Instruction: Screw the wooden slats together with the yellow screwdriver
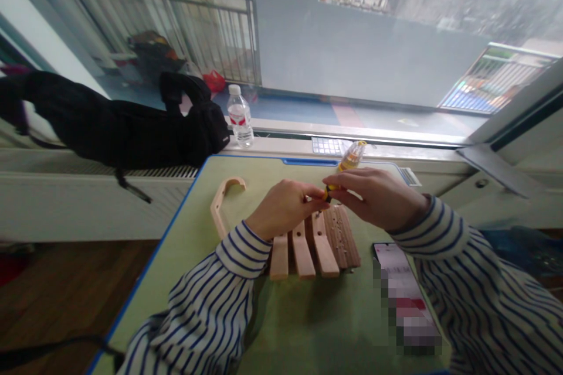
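Observation:
My left hand (pixel 284 208) and my right hand (pixel 376 196) meet over a green table (pixel 316 316). Both pinch a small yellow and black object (pixel 329 190) between their fingertips; I cannot make out what it is. Just under the hands lie several light wooden slats (pixel 303 255) side by side, two with holes near the top. A darker wooden board (pixel 343 237) with small pieces scattered on it lies against them on the right. A curved wooden piece (pixel 222 199) rests to the left of my left hand.
A phone (pixel 404 296) lies on the table at my right forearm. A small bottle of yellow liquid (pixel 352 156) stands at the table's far edge. On the windowsill behind are a water bottle (pixel 240 116) and a black bag (pixel 127 126). The floor drops off left of the table.

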Demonstrator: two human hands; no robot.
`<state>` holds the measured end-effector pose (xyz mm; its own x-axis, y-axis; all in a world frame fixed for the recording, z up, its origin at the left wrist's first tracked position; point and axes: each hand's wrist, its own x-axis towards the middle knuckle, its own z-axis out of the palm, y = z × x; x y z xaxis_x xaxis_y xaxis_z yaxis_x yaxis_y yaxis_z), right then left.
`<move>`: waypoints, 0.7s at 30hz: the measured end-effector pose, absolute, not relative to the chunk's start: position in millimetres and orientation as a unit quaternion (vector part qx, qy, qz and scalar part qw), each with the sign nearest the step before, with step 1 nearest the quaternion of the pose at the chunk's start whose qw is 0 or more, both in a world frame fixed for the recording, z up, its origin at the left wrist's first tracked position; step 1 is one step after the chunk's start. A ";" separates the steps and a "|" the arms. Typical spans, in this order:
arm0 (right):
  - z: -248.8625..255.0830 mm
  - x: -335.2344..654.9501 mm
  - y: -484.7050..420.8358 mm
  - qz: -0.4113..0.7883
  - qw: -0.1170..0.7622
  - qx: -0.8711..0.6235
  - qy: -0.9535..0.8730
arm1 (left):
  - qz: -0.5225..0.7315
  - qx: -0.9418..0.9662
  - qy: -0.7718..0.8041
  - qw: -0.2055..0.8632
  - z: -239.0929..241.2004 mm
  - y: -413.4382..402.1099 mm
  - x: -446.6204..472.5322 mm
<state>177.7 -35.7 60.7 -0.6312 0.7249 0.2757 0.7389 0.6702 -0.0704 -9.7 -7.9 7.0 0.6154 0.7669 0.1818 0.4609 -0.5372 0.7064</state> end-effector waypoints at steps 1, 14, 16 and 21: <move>60.2 178.0 -35.7 -0.025 0.143 -0.407 -0.902 | 0.244 0.842 0.364 0.314 7.0 -7.8 -9.6; 56.4 181.2 -35.3 -0.024 0.163 -0.421 -0.892 | 0.243 0.847 0.347 0.320 7.9 -8.5 -7.6; 55.2 181.5 -35.4 -0.022 0.168 -0.421 -0.891 | 0.242 0.849 0.345 0.321 7.7 -8.1 -7.3; 52.2 182.1 -37.2 -0.028 0.183 -0.427 -0.885 | 0.242 0.854 0.332 0.321 9.4 -7.6 -6.8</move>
